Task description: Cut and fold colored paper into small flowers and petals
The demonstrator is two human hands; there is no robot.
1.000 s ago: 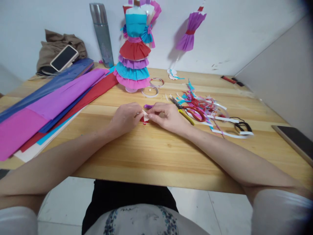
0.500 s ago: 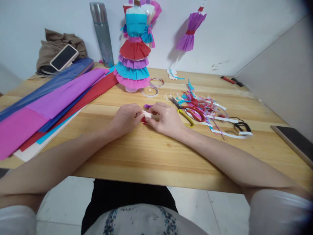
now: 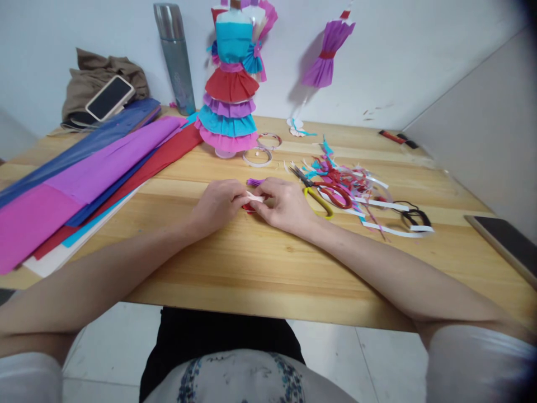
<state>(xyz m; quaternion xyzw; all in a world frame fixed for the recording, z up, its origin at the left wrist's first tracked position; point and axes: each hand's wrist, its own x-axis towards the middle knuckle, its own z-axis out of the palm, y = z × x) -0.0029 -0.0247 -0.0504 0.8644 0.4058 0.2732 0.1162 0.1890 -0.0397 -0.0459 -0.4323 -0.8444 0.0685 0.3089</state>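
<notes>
- The left hand (image 3: 217, 205) pinches the left end of the small pale paper piece (image 3: 255, 197) between thumb and fingers.
- The right hand (image 3: 286, 205) pinches the same piece from the right, its other fingers curled; the 2 hands are close together.
- The paper piece is held over the middle of the table (image 3: 289, 274), well in from the near edge.
- A small red piece (image 3: 248, 207) shows just below it, partly hidden by the fingers.
- A purple bundle (image 3: 254, 182) lies just beyond the fingertips (its right end is behind the right hand).
- Right of the right hand lie red-handled scissors (image 3: 338, 195) and a yellow-handled tool (image 3: 326, 214), beside a heap of paper scraps (image 3: 346, 178) with white strips and a black cord (image 3: 419, 219).
- Toward the far edge, 2 rings (image 3: 257, 165) lie flat near a tiered paper dress (image 3: 232, 87); a purple dress (image 3: 328, 56) with a red belt is raised to their right.
- Long coloured paper sheets (image 3: 113, 162) run along the left side; at the far left corner are a brown cloth (image 3: 96, 73), a phone (image 3: 109, 98) and an upright bottle (image 3: 178, 73).
- A dark flat device (image 3: 509, 238) lies at the right edge.
</notes>
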